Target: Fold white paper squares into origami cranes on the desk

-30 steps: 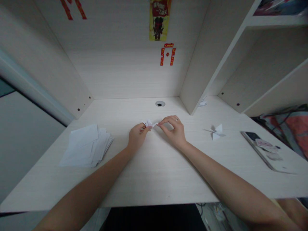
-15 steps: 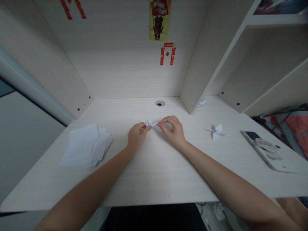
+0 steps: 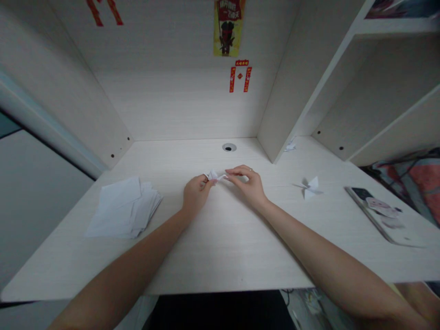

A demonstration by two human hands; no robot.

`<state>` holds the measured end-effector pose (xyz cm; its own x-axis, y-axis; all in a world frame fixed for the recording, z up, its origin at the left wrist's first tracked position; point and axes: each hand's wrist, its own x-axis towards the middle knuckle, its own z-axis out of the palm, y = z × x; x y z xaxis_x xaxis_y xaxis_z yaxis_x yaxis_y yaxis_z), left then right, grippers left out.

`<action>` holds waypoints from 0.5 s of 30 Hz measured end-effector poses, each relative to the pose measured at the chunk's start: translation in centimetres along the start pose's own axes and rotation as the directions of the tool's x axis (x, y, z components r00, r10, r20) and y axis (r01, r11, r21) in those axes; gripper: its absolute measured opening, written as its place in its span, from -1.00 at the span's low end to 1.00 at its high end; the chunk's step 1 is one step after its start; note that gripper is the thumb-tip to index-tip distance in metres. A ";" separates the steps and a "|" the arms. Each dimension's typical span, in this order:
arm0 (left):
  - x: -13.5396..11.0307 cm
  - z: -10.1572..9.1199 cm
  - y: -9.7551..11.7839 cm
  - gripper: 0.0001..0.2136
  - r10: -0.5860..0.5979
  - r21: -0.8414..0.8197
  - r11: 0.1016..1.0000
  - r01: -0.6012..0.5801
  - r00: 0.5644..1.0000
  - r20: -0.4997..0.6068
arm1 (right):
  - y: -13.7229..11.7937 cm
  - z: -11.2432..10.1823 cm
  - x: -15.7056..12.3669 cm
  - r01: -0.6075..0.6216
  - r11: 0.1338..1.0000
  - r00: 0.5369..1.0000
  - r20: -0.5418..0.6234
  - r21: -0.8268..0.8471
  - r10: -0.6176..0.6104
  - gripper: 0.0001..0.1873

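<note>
1. Your left hand pinches the folded white paper between thumb and fingers, above the mid-desk.
2. Your right hand has thumb and forefinger narrowly parted at the paper's thin tip; contact cannot be confirmed.
3. The paper's long axis runs roughly left to right; the thin tip points toward your right hand, and a fold stands up nearer your left.
4. Beyond: a cable hole; an upright panel bounds the space beyond your right hand.
5. Left: a paper stack.
6. Right: a second folded paper, then a phone.
</note>
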<state>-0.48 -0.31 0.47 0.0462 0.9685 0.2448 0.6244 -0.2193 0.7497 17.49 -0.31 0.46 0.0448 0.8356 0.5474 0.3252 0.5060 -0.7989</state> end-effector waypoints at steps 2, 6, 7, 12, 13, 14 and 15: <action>0.0 0.0 0.0 -0.74 0.004 -0.004 1.000 -0.004 1.000 -0.002 | 0.0 0.0 0.0 -0.021 0.999 1.000 0.010 0.044 0.020 -0.85; -0.1 0.0 0.1 -0.74 -0.003 -0.046 0.999 0.003 1.000 -0.001 | -0.2 0.0 0.0 -0.063 0.993 0.998 0.012 0.096 0.063 -0.90; -0.1 0.1 0.2 -0.74 -0.013 -0.066 0.998 0.014 1.000 0.005 | -0.2 0.1 0.0 -0.083 0.990 0.997 0.008 0.111 0.082 -0.90; -0.2 0.4 0.5 -0.74 -0.056 -0.246 0.966 0.075 0.995 0.083 | -0.2 0.7 -0.4 -0.170 0.960 0.984 -0.021 0.221 0.179 -0.89; -0.2 0.5 0.6 -0.73 -0.057 -0.277 0.957 0.081 0.994 0.096 | -0.1 0.8 -0.5 -0.185 0.951 0.980 -0.026 0.249 0.197 -0.89; -0.3 0.5 0.6 -0.72 -0.057 -0.300 0.950 0.086 0.993 0.105 | -0.1 0.9 -0.5 -0.206 0.938 0.975 -0.026 0.278 0.221 -0.88; -0.4 0.6 0.7 -0.71 -0.058 -0.313 0.946 0.089 0.992 0.110 | -0.1 1.0 -0.6 -0.232 0.922 0.968 -0.022 0.310 0.251 -0.86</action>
<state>0.40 -0.76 0.56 0.0954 0.9866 0.1323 0.3505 -0.1577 0.9232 16.50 -0.63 -0.01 0.1461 0.9309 0.3349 -0.0037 0.3390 -0.9408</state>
